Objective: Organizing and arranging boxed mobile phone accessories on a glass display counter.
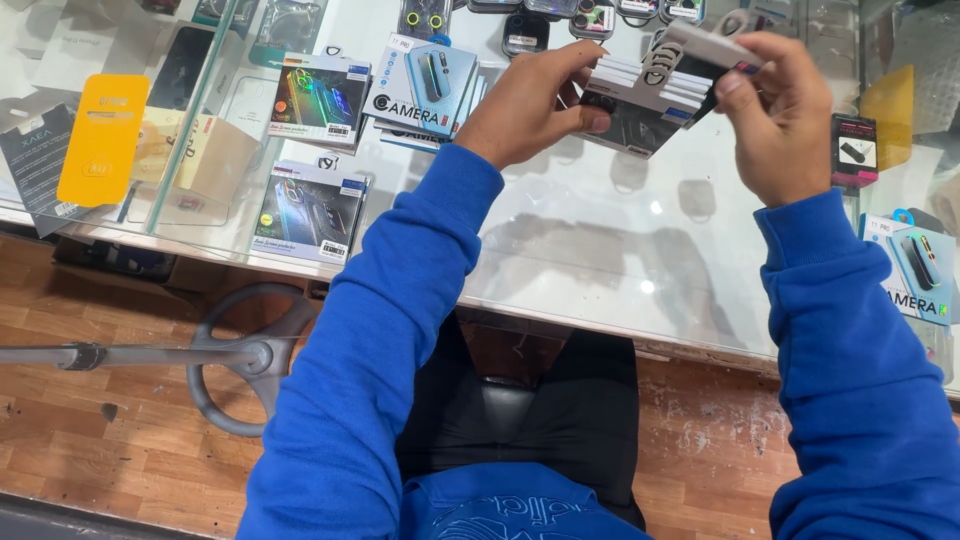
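Note:
My left hand (525,105) grips the lower left side of a fanned stack of small flat packages (640,100), white and dark, held above a glass counter (600,250). My right hand (780,110) pinches the topmost package (705,45) of that stack between thumb and fingers at the upper right. Both arms wear blue sleeves. The lower packages in the stack are partly hidden by the ones above.
Several boxed phone accessories (320,95) lie on the glass at the left, with a yellow package (103,140) further left. Another boxed accessory (915,270) lies at the right edge. A stool's metal footrest ring (240,355) stands over the wooden floor below the counter.

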